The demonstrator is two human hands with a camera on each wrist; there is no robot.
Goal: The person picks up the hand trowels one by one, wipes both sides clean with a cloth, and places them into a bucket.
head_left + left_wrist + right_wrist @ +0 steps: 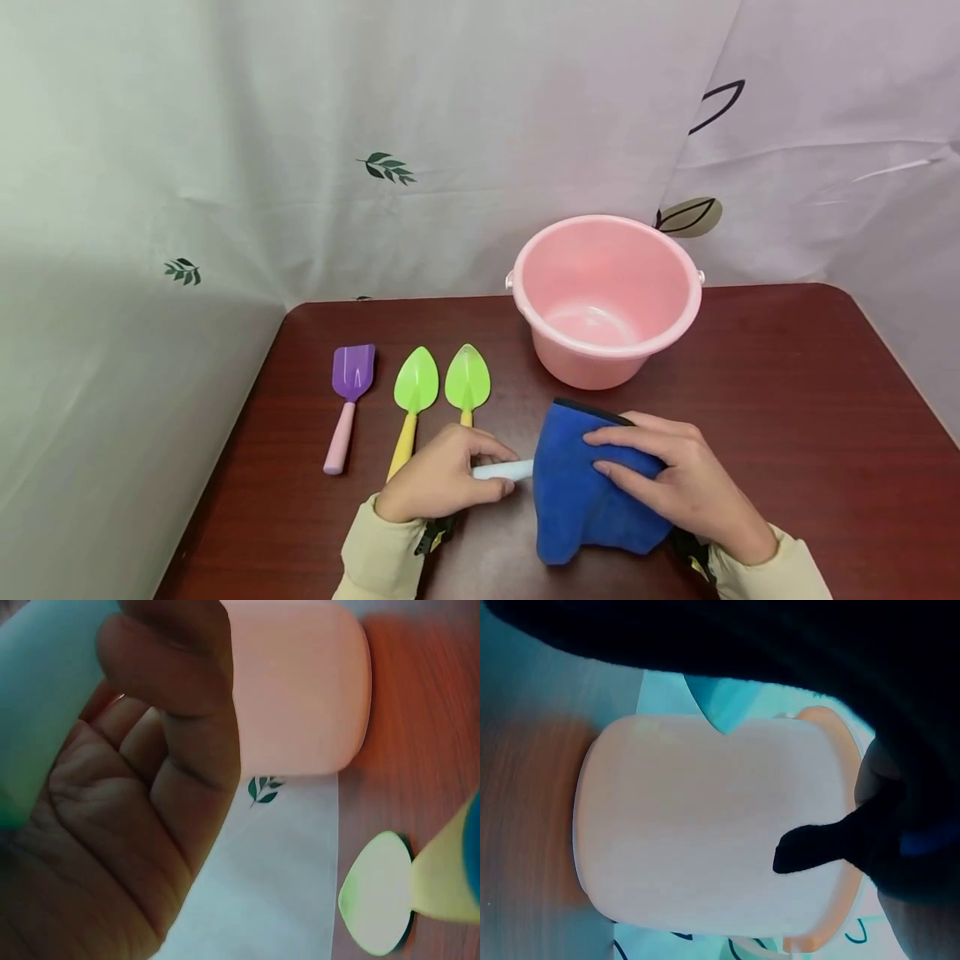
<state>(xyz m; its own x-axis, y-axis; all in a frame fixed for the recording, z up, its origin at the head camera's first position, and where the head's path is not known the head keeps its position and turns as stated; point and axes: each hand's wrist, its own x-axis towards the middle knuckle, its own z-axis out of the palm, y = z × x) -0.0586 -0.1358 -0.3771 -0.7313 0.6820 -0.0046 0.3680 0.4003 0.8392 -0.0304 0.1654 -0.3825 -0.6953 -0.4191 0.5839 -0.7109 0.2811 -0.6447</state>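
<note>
My left hand (442, 475) holds a trowel by its light blue handle (504, 471); the left wrist view shows the pale handle (45, 690) close up beside the curled fingers. A blue cloth (577, 500) with a dark edge covers the trowel's head. In the right wrist view only a pointed teal tip (726, 712) shows past the cloth, which looks nearly black there. With fingers spread over the cloth's upper side, my right hand (678, 475) grips it around the covered head. Its thumb is hidden in the head view.
Behind the hands stands a pink bucket (600, 367) with nothing inside. Left of it lie two green trowels with yellow handles, one (416, 383) beside the other (467, 379), the nearer parts behind my left hand. A purple shovel (352, 371) with a pink handle lies farther left.
</note>
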